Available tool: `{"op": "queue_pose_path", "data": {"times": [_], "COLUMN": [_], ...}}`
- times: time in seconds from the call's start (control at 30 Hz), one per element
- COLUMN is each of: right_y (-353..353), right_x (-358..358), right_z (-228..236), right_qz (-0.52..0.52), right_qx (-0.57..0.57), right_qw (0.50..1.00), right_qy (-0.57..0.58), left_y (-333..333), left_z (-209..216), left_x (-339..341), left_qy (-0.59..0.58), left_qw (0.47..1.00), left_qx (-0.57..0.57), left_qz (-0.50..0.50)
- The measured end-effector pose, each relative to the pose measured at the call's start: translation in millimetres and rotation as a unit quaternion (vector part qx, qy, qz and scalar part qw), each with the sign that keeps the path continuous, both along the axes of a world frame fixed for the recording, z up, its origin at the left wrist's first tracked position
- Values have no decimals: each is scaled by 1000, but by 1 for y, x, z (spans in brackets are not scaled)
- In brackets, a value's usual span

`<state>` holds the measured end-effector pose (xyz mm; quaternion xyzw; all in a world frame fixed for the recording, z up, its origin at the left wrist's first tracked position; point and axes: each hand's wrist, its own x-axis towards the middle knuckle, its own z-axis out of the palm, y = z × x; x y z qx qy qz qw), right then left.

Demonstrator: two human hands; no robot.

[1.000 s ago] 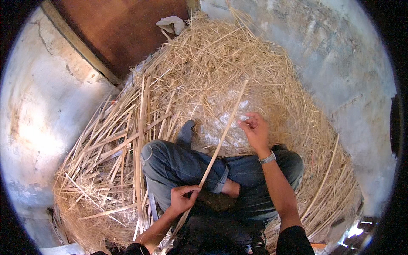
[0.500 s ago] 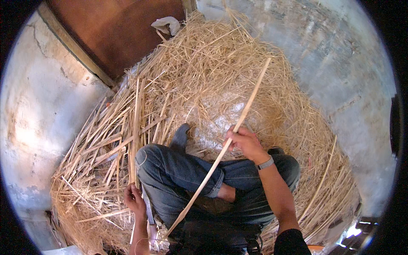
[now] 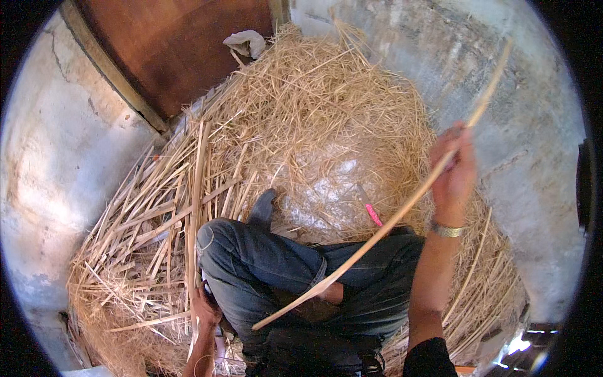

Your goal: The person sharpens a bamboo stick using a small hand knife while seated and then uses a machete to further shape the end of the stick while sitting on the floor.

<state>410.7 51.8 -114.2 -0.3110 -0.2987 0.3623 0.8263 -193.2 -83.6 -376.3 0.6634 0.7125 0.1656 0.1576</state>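
My right hand (image 3: 453, 168) is raised at the right, closed around a long pale strip (image 3: 392, 221) that looks like split bamboo. The strip slants from my lap up toward the right wall, and its upper end is blurred. Low on the left, beside my knee, my left hand (image 3: 206, 306) is closed on a dark thing, mostly hidden by the fingers. A bit of something pale shows just above that hand. On the shavings in front of my right knee lies a thin tool with a pink handle (image 3: 374, 215), its narrow grey end pointing away from me.
Pale shavings (image 3: 326, 81) heap around my crossed legs (image 3: 264, 257). Several long split strips (image 3: 200, 182) lie at the left. A brown door panel (image 3: 182, 56) and a whitish bag (image 3: 246, 44) are at the back left. Worn plaster walls (image 3: 527, 119) rise on both sides.
My right hand has swung up and right with the strip, uncovering the pink-handled tool. My left hand has dropped slightly and closed on the dark thing beside my knee.
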Motion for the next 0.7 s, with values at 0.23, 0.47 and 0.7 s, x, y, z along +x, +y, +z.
{"op": "queue_pose_path", "data": {"times": [0.23,0.47,0.7], "right_y": [-7,-4,55], "right_x": [49,30,-41], "right_z": [121,158,58], "right_qz": [-209,-473,-282], "right_qx": [154,111,19], "right_qw": [951,823,867], "right_qy": [-169,-295,-411], "left_y": [4,37,57], "left_z": [12,44,44], "left_x": [-40,-77,-126], "left_qy": [-134,9,-134], "left_qw": [984,985,970], "left_qx": [80,137,107], "left_qz": [92,107,175]}}
